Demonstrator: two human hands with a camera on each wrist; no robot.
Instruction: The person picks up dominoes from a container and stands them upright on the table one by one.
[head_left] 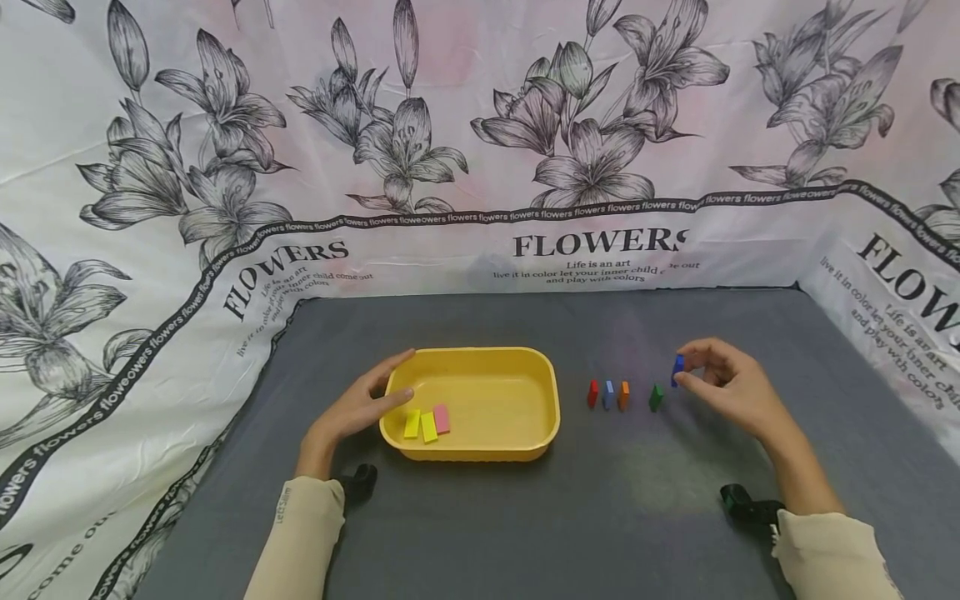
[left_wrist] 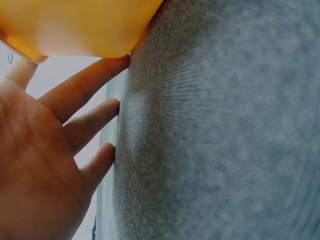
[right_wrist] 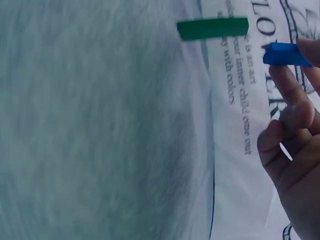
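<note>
My right hand (head_left: 723, 383) pinches a dark blue domino-like block (head_left: 677, 370) upright between thumb and fingertips, just right of a standing green block (head_left: 657, 397). In the right wrist view, the blue block (right_wrist: 287, 54) sticks out past the fingertips, with the green block (right_wrist: 212, 29) apart from it. My left hand (head_left: 363, 404) rests against the left side of a yellow plastic basin (head_left: 480, 451), thumb over the rim. In the left wrist view, its fingers are straight and spread along the basin's outer wall (left_wrist: 85, 30). Two yellow blocks (head_left: 429, 427) and a pink block (head_left: 441, 418) lie inside.
Left of the green block stand a red block (head_left: 592, 393), a lighter blue block (head_left: 608, 394) and an orange block (head_left: 623, 395), upright with gaps. Grey cloth (head_left: 525, 525) covers the table. Behind it hangs a white flower-printed sheet (head_left: 420, 267).
</note>
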